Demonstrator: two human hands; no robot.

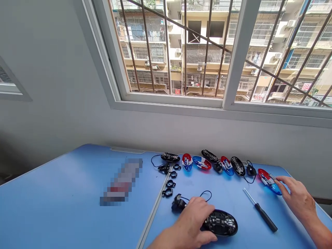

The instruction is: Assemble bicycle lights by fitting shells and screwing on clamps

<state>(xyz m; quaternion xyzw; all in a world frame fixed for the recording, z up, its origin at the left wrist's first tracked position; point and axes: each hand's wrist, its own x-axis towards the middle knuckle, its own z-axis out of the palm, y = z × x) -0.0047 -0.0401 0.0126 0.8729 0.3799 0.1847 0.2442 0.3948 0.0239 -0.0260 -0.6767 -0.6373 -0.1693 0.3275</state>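
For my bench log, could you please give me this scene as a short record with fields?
surface: blue table
left hand: grips black oval base, circuit board showing
right hand: open, fingertips touching red-and-blue cover at the right
between hands: screwdriver, lying flat, untouched
far edge: row of lamp parts, coloured covers and black bases
left of centre: black ring clamps, in a line
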